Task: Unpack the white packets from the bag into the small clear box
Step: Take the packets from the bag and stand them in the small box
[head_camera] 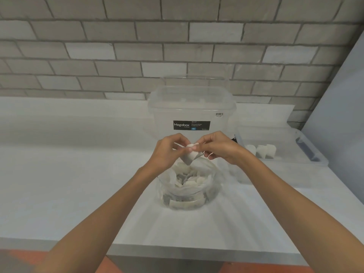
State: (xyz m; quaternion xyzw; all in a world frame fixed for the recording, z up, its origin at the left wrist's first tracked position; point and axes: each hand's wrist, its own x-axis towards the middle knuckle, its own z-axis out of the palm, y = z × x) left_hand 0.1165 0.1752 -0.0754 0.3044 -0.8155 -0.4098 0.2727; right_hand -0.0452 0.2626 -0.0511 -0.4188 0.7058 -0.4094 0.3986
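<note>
Pinching one white packet [189, 155] between them, our left hand [169, 151] and right hand [219, 148] meet fingertip to fingertip. Thumbs and forefingers curl onto the packet's top edge, and the other fingers fold loosely behind. The packet is a small, soft, pillow-like rectangle with a matte, papery face, and it hangs tilted from our fingers.

Directly beneath both hands sits the clear plastic bag [211, 186], its thin crinkled film slumped open into a round mouth. More white packets [189, 181] lie jumbled inside it, some pressed flat against the near wall. The held packet hangs over that mouth.

To the right of our right hand and slightly beyond it stands the small clear box [291, 142]. It is low and rectangular, with rounded corners and smooth glossy walls. Three packets [262, 151] stand upright side by side in it.

Just behind our hands rises a tall Megabox storage tub [191, 103] of translucent plastic with its lid on, bearing a black label [191, 125]. Everything rests on a smooth white counter [69, 174], and beyond it runs a grey brick wall [118, 46].
</note>
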